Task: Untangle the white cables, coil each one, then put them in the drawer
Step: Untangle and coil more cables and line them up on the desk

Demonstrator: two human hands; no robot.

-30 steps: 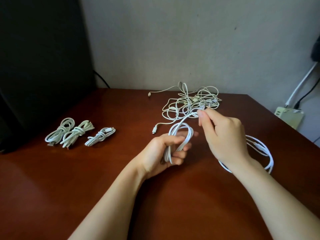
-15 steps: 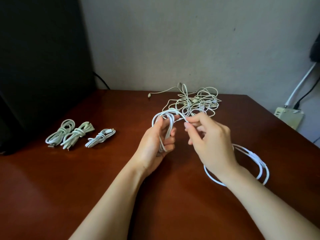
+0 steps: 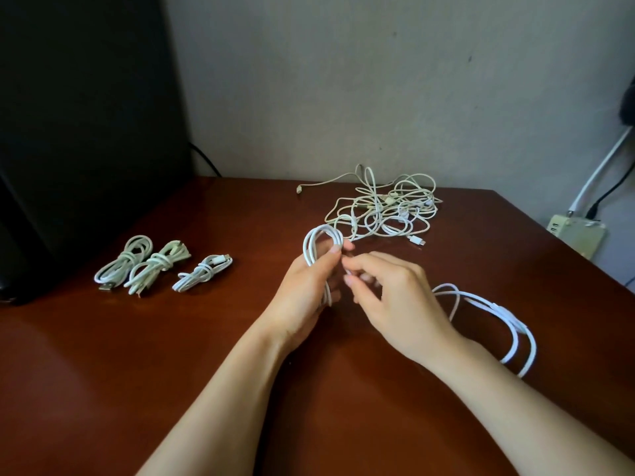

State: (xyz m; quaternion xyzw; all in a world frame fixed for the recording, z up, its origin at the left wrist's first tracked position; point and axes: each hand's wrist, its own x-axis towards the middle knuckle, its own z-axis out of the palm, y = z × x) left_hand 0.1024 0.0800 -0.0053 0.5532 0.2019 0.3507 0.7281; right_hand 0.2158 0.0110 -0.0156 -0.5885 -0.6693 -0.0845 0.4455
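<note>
My left hand (image 3: 309, 290) grips a partly coiled white cable (image 3: 318, 240), its loops standing up above my thumb. My right hand (image 3: 391, 297) sits just right of it with fingers curled, pinching the cable's strand near the coil. The cable's loose length (image 3: 508, 321) trails in wide loops on the table behind my right wrist. A tangled heap of white cables (image 3: 388, 207) lies at the back of the table. Three coiled and tied cables (image 3: 158, 266) lie in a row at the left. No drawer is in view.
The brown wooden table (image 3: 103, 372) meets a grey wall. A large black object (image 3: 79, 132) stands at the back left. A cream power strip (image 3: 577, 235) with cords hangs off the right edge.
My right hand has come down and back from the coil's top toward my left palm. The coil in my left hand stands more upright. The trailing loops shifted slightly on the table.
</note>
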